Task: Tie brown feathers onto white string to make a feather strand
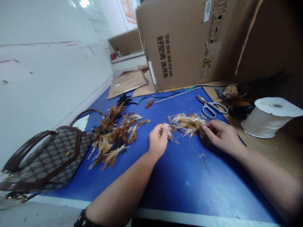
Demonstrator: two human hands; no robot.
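Note:
My left hand (158,141) is closed in a pinch on one end of a thin white string (178,127), with a small tuft of feathers under its fingers. The string stretches across to my right hand (220,136), whose thumb and fingers are closed at the edge of a bundle of brown and cream feathers (187,119). That bundle lies on the blue table between the hands. Farther left lies a larger heap of brown, tan and black feathers (111,135). Scissors (211,107) rest just beyond my right hand, handles toward it.
A patterned handbag (56,154) stands at the left. A white spool (265,119) stands at the right, with more dark feathers (236,97) behind it. A big cardboard box (184,47) rises at the back. Feather scraps (205,160) lie on the blue table (184,186).

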